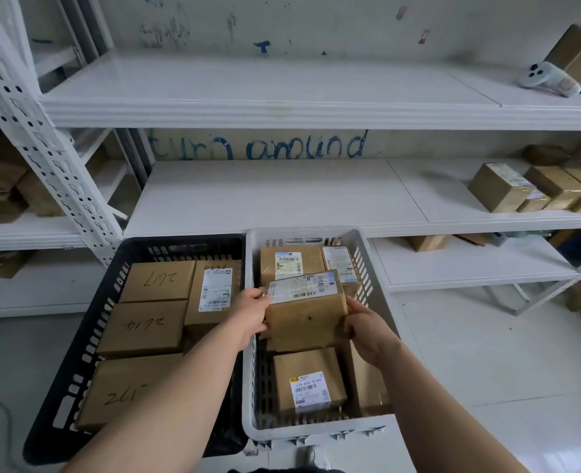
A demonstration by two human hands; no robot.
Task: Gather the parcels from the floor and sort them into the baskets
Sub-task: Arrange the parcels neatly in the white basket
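A brown cardboard parcel (304, 310) with a white label on top is held over the white basket (316, 430). My left hand (250, 314) grips its left side and my right hand (367, 331) grips its right side. Under and around it the white basket holds several labelled parcels, one at the front (308, 382) and one at the back (291, 262). The black basket (57, 407) to the left holds several parcels with handwritten numbers, such as one at its back (157, 279).
Both baskets stand on the floor in front of a white metal shelving unit (282, 110). More cardboard boxes (500, 187) sit on the right of the middle shelf. A handheld scanner (548, 80) lies on the upper shelf. Glossy white floor (487, 370) stretches to the right.
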